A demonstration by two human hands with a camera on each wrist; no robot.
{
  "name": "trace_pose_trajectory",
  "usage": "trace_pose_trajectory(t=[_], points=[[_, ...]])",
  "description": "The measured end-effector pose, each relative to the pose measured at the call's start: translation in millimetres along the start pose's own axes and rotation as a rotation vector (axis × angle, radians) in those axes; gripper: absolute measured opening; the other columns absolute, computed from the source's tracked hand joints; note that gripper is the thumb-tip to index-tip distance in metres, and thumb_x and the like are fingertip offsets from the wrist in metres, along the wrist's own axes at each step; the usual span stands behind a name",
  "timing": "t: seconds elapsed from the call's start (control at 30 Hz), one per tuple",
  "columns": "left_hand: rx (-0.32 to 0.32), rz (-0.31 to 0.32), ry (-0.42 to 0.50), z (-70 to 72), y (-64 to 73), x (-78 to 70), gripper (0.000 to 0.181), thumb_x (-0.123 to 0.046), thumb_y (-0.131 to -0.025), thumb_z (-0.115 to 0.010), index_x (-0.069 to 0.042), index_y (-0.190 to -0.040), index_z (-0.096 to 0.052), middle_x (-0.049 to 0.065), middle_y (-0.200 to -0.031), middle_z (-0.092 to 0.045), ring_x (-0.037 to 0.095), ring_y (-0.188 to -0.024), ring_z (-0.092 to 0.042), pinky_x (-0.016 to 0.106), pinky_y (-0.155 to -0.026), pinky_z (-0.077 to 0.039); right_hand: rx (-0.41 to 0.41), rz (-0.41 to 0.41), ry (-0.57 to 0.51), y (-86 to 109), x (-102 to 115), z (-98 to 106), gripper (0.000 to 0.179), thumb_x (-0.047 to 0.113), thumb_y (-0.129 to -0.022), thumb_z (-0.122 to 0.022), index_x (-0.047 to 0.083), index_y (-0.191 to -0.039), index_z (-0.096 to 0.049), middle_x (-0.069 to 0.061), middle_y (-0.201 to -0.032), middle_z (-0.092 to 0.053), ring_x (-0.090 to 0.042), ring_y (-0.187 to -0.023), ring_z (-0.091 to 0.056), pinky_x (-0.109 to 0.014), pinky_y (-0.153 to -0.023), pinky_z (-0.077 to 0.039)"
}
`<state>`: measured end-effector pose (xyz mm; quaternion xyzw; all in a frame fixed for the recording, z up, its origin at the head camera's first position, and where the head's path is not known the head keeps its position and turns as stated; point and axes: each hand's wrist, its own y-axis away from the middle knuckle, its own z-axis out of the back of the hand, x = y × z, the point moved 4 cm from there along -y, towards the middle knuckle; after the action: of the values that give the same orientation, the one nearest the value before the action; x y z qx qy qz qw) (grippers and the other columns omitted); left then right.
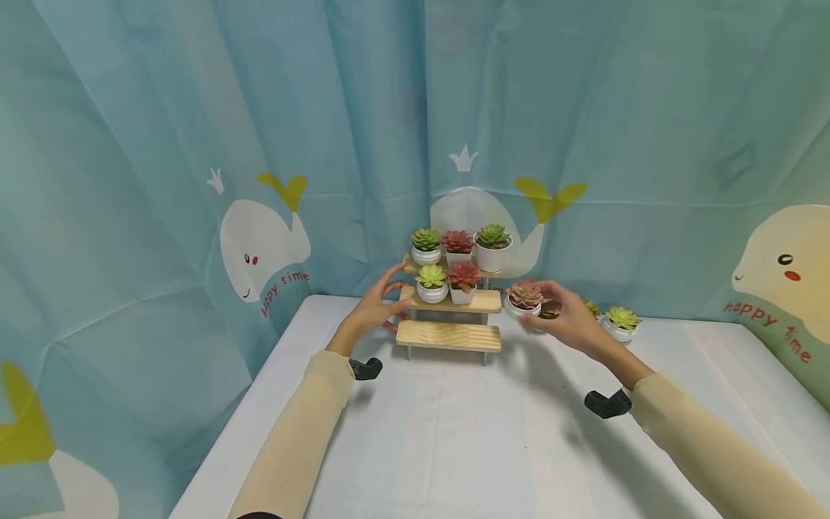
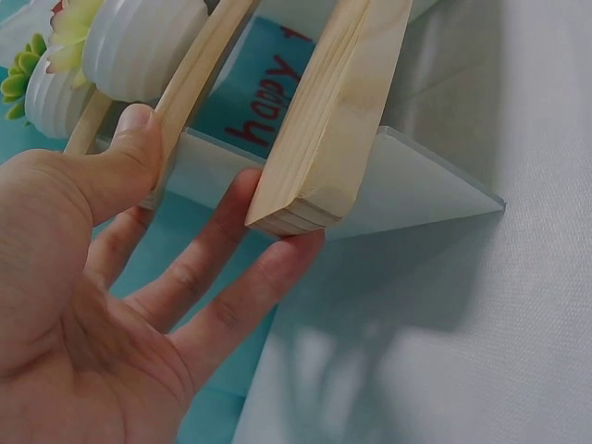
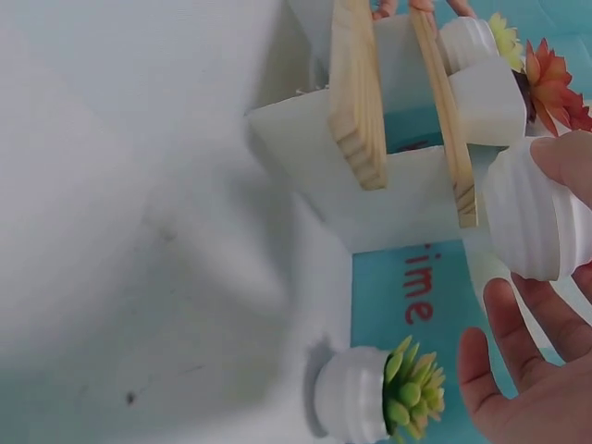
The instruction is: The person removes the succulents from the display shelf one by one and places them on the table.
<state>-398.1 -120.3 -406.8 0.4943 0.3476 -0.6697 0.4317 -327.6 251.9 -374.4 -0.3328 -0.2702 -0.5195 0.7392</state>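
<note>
A three-tier wooden plant stand [image 1: 449,335] stands toward the back of the table. At its left end my left hand [image 1: 371,311] holds the middle plank [image 2: 199,65] with the thumb, while other fingertips touch the bottom plank [image 2: 319,176]. My right hand [image 1: 570,321] pinches a round white pot [image 3: 532,213] with a pinkish-red succulent [image 1: 525,293], held just off the middle tier's right end. On that tier sit a light green succulent [image 1: 431,277] and a red succulent [image 1: 463,277], both in white pots. The bottom tier is bare.
The top tier bears a green succulent [image 1: 426,241], a red succulent [image 1: 457,243] and a green succulent in a larger pot [image 1: 493,252]. Right of the stand, a yellow-green potted succulent [image 1: 621,323] and others partly behind my right hand stand on the white table [image 1: 467,440]. A blue curtain [image 1: 363,144] hangs behind.
</note>
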Motion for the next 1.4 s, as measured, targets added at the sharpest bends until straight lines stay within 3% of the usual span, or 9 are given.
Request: trace_pose_trajectory(t=[0.2, 0.47, 0.6, 0.97, 1.4], points=[[0.014, 0.000, 0.016, -1.1, 0.1, -1.9, 0.082, -0.018, -0.100, -0.070, -0.042, -0.162, -0.023, 0.013, -0.165, -0.029, 0.051, -0.126, -0.057, 0.064, -0.069, -0.058, 0.002, -0.001, 0.003, 12.3, -5, 5, 0.068, 0.031, -0.092, -0.081, 0.002, -0.144, -0.049, -0.017, -0.128, -0.061, -0.035, -0.111, -0.063, -0.034, -0.077, -0.056], [0.013, -0.010, 0.009, -2.9, 0.0, -3.6, 0.081, -0.018, -0.100, -0.070, -0.041, -0.162, -0.023, 0.013, -0.165, -0.031, 0.045, -0.127, -0.057, 0.067, -0.072, -0.057, 0.003, -0.017, 0.033, 27.4, -13, 7, 0.070, 0.032, -0.092, -0.081, 0.000, -0.144, -0.048, -0.019, -0.130, -0.060, -0.034, -0.110, -0.063, -0.030, -0.078, -0.057], [0.005, -0.006, -0.001, -3.2, -0.5, -2.7, 0.081, -0.017, -0.100, -0.070, -0.043, -0.162, -0.024, 0.013, -0.164, -0.031, 0.045, -0.127, -0.058, 0.063, -0.069, -0.059, 0.000, -0.023, 0.028, 33.7, -19, 6, 0.070, 0.031, -0.091, -0.082, -0.001, -0.144, -0.049, -0.018, -0.129, -0.060, -0.033, -0.110, -0.063, -0.026, -0.077, -0.057], [0.011, 0.005, 0.015, -1.8, 0.7, -1.8, 0.081, -0.018, -0.100, -0.070, -0.043, -0.162, -0.023, 0.014, -0.166, -0.028, 0.052, -0.117, -0.061, 0.060, -0.067, -0.060, 0.004, -0.071, 0.017, 45.8, -37, 2, 0.077, 0.032, -0.091, -0.082, -0.004, -0.147, -0.045, -0.023, -0.134, -0.057, -0.038, -0.114, -0.062, -0.028, -0.077, -0.057], [0.003, -0.003, -0.007, -0.8, 0.5, -1.3, 0.081, -0.018, -0.101, -0.068, -0.044, -0.162, -0.022, 0.014, -0.165, -0.030, 0.047, -0.100, -0.069, 0.070, -0.072, -0.055, 0.000, -0.043, -0.037, 52.4, -55, -8, 0.060, 0.019, -0.088, -0.084, -0.004, -0.134, -0.054, -0.018, -0.118, -0.064, -0.028, -0.101, -0.067, -0.026, -0.075, -0.057]])
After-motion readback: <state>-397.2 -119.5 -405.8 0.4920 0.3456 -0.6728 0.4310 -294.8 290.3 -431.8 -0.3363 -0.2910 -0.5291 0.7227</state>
